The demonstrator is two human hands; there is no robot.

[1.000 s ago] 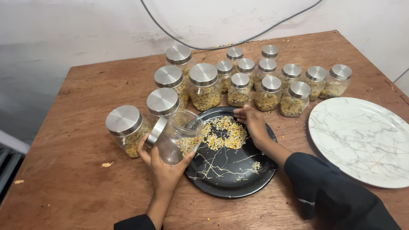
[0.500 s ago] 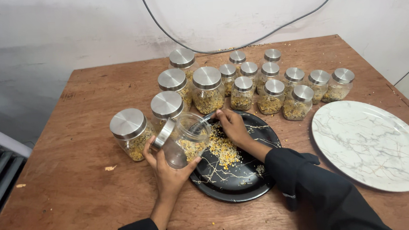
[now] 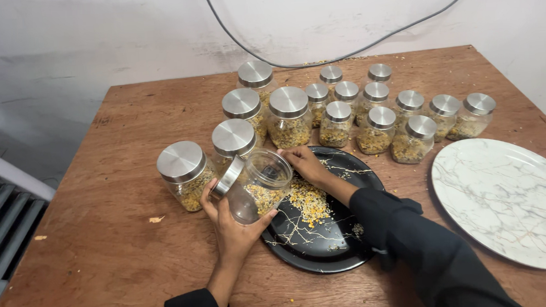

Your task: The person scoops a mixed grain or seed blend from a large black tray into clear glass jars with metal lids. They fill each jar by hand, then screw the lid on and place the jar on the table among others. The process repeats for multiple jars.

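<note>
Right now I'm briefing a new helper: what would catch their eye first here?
Probably the open glass jar, tilted over the black plate at the table's middle: the left hand holds it while the right hand sits at its mouth, above loose yellow grain. Behind stands a cluster of steel-lidded jars; a white marbled plate lies on the right.

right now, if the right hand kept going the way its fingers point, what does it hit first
The right hand points up-left at the mouth of the tilted open jar that the left hand holds over the black plate. It would most likely meet that jar's rim first, though depth is unclear.
</note>
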